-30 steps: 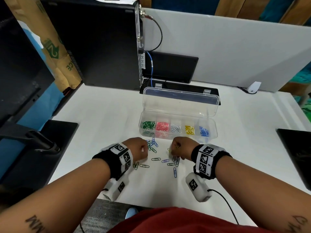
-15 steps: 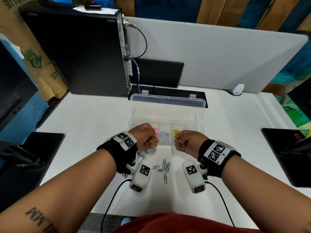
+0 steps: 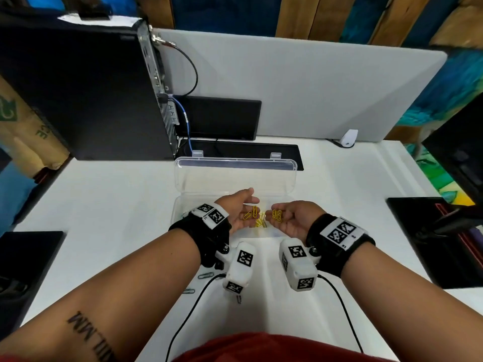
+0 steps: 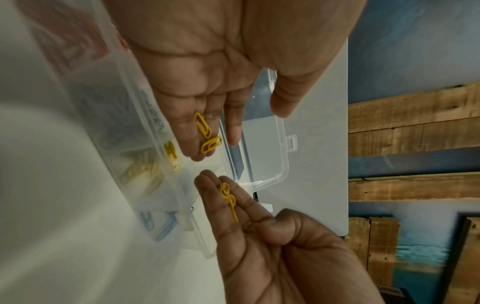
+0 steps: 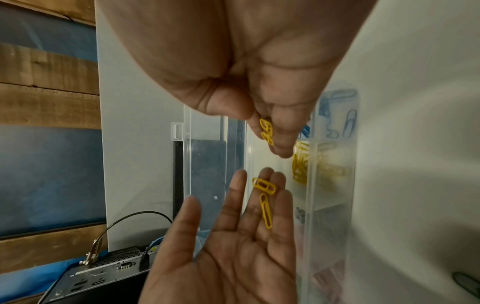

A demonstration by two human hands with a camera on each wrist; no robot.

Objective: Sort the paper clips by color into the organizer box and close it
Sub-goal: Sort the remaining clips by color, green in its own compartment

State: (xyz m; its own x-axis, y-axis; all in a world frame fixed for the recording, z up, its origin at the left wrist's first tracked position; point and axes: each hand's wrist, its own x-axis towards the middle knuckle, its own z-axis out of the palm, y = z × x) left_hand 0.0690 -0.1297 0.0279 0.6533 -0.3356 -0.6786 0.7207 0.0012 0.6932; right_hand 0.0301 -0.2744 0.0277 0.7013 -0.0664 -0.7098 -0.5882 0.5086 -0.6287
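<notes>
My hands (image 3: 264,215) lie spread, palms up, over the box (image 3: 180,205), each carrying 2 light, slippery yellow clips (image 3: 250,213) loose on its fingers.

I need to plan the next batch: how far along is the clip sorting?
Partly done: the open box already holds sorted clips. Left hand and right hand each carry yellow clips above the yellow compartment. Loose clips remain on the desk; the lid is open.
</notes>
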